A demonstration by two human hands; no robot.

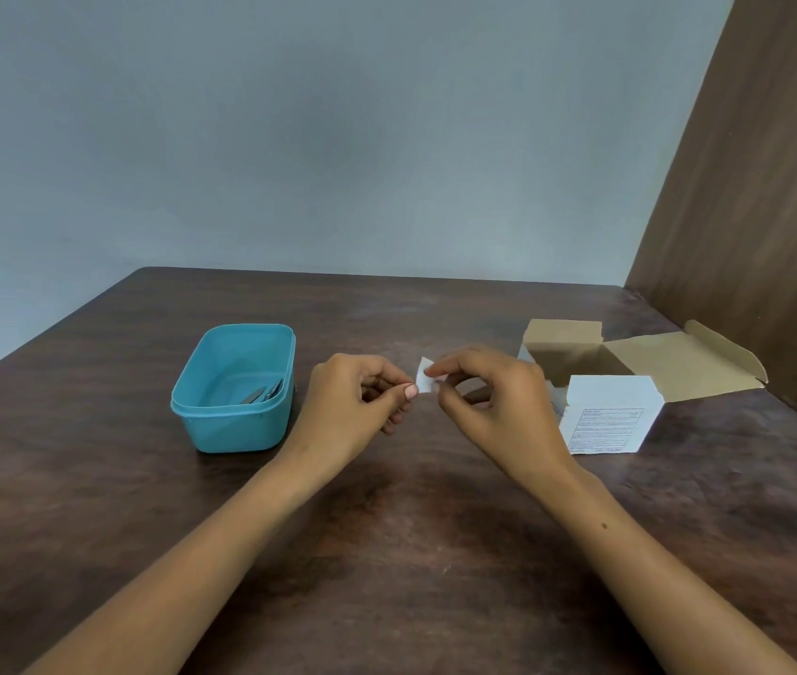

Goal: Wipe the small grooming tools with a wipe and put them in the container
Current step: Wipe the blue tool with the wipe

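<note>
A small white wipe packet (423, 380) is pinched between both hands above the middle of the table. My left hand (355, 406) grips its left edge with thumb and forefinger. My right hand (494, 401) holds its right side the same way. To the left stands an open teal plastic container (201, 406). Inside it, against the right wall, lie dark metal grooming tools (266, 393); how many I cannot tell.
An opened white cardboard box (606, 421) with its brown flaps spread stands to the right of my hands. The dark wooden table (387, 552) meets a grey wall behind and a brown wooden panel (752, 236) on the right.
</note>
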